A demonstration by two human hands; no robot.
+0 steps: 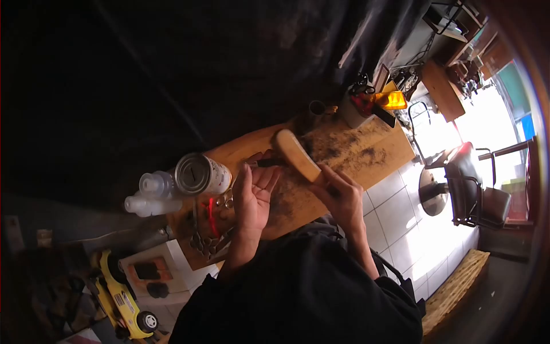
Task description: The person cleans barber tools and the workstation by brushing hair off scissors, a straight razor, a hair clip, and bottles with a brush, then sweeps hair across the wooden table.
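Observation:
My right hand (pixel 341 198) is closed round the lower end of a long, curved wooden piece (pixel 297 155), pale tan in colour, which is held tilted above the wooden table (pixel 395 143). To its left, my left hand (pixel 255 198) has its palm turned up and its fingers apart. A small dark object (pixel 266 163) lies by the left fingertips; what it is cannot be made out. Dark dust or clippings are scattered over the tabletop beneath both hands. Beside my left hand are a round tin (pixel 197 174) and metal scissors (pixel 209 243) with a red item (pixel 212 218).
Clear plastic bottles (pixel 153 195) stand left of the tin. At the table's far end is a container (pixel 355 109) of tools with a yellow item (pixel 391 100). A barber-style chair (pixel 464 183) stands at the right. A yellow toy car (pixel 123 298) is at lower left.

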